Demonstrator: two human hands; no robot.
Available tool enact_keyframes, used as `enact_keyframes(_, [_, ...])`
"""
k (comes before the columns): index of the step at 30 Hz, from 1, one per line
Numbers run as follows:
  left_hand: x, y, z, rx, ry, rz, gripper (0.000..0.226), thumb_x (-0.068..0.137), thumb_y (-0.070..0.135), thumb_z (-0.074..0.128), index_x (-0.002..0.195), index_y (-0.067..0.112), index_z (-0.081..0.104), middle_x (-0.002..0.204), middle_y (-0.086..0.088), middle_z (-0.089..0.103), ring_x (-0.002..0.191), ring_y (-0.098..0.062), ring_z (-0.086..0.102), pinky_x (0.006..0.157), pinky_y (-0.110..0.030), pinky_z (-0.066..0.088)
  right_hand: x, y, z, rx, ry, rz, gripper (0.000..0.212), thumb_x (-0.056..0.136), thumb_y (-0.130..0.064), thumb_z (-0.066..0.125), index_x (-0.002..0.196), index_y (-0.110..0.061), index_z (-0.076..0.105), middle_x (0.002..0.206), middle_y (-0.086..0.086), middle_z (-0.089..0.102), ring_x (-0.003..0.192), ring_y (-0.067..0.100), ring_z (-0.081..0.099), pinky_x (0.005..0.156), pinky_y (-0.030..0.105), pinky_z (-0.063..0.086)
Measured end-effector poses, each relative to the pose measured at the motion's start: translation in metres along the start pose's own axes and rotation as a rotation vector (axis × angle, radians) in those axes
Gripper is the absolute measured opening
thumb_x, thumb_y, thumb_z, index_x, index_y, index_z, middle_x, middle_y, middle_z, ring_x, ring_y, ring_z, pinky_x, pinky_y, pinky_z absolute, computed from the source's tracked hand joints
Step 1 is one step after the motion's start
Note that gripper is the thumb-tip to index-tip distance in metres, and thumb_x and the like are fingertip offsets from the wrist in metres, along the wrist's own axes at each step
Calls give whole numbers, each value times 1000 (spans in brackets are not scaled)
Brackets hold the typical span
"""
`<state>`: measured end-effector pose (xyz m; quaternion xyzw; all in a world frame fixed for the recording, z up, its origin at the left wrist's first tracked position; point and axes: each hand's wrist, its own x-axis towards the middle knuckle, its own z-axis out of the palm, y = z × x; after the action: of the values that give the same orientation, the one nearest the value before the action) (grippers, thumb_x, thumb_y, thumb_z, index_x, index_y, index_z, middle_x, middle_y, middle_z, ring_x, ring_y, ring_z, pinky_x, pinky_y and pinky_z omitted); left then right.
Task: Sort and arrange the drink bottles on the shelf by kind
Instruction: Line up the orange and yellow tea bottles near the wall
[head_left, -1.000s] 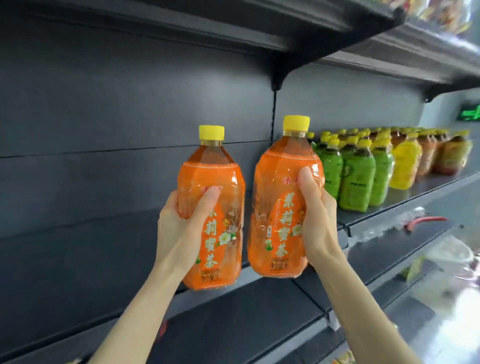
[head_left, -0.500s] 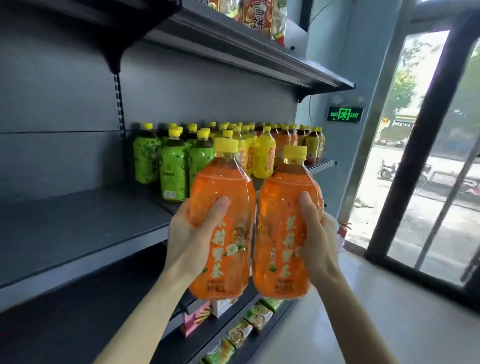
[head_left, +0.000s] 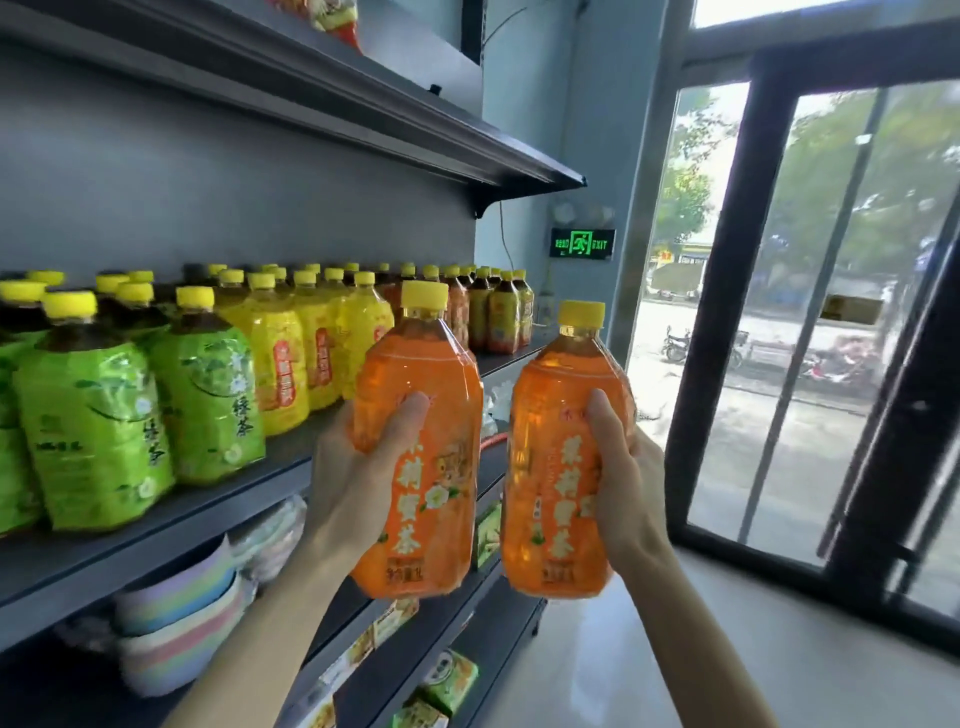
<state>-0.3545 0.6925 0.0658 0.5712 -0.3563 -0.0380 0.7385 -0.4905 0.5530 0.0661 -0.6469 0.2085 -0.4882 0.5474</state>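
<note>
Two orange bottles are held upright in the air before the shelf (head_left: 156, 525): the left hand (head_left: 353, 478) grips one bottle (head_left: 421, 467), the right hand (head_left: 623, 478) wraps round the other bottle (head_left: 561, 467). Green bottles (head_left: 156, 410) and yellow bottles (head_left: 296, 358) stand on the shelf.

Two held bottles (head_left: 415, 447) side by side, before the stocked shelf (head_left: 156, 525).
</note>
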Motion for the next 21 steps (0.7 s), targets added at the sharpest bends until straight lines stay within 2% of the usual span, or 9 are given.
enact_keyframes(2, [29,-14,28,-11,-4,9,46,59,73,57,95,46,63,89,20,71,80,0,68,57,-12,51,35,10,-14,-3,11,-17,60,58,-79,56,87,-27,67,80,0,74,71,19,73,55,21,55])
enact_keyframes(4, [54,-25,59,-13,-15,2,53,62,72,58,102,38,62,91,18,71,82,-2,68,60,-14,51,67,22,-30,8,19,-17,57,60,-77,57,84,-27,68,79,3,74,71,20,73,56,23,56])
enact_keyframes(6, [78,-39,90,-23,-38,0,45,66,69,60,99,38,62,89,18,72,81,-3,69,59,-16,52,101,35,-46,11,28,-31,58,61,-77,56,87,-26,68,80,2,74,72,20,73,59,25,56])
enact_keyframes(9, [110,-66,133,-11,-72,-3,52,61,75,59,96,37,64,90,13,72,81,-8,70,64,-26,52,149,59,-66,3,33,-50,60,61,-76,54,92,-26,65,79,-4,74,72,16,73,56,19,54])
enact_keyframes(13, [146,-104,187,-4,-52,0,43,60,76,58,89,44,65,88,13,73,78,-7,70,56,-18,53,218,93,-94,-20,5,-42,59,59,-79,54,90,-29,66,79,-6,74,72,13,73,53,15,52])
enact_keyframes(16, [171,-126,218,24,18,-36,52,57,80,57,92,43,64,89,13,72,79,-7,70,65,-30,54,268,115,-108,-37,-47,-17,68,53,-86,52,89,-30,65,79,-11,74,73,11,73,52,13,51])
enact_keyframes(18, [187,-137,235,38,69,-52,55,55,83,56,93,45,64,89,14,72,80,-6,70,70,-34,52,302,128,-112,-33,-97,-17,74,48,-92,52,87,-30,65,79,-9,74,72,12,73,54,16,53])
enact_keyframes(21, [207,-152,252,67,159,-40,49,53,84,57,88,49,64,87,14,72,78,-6,70,68,-31,51,347,148,-108,-16,-192,-5,75,46,-95,51,85,-31,66,81,-5,74,73,15,73,65,31,57])
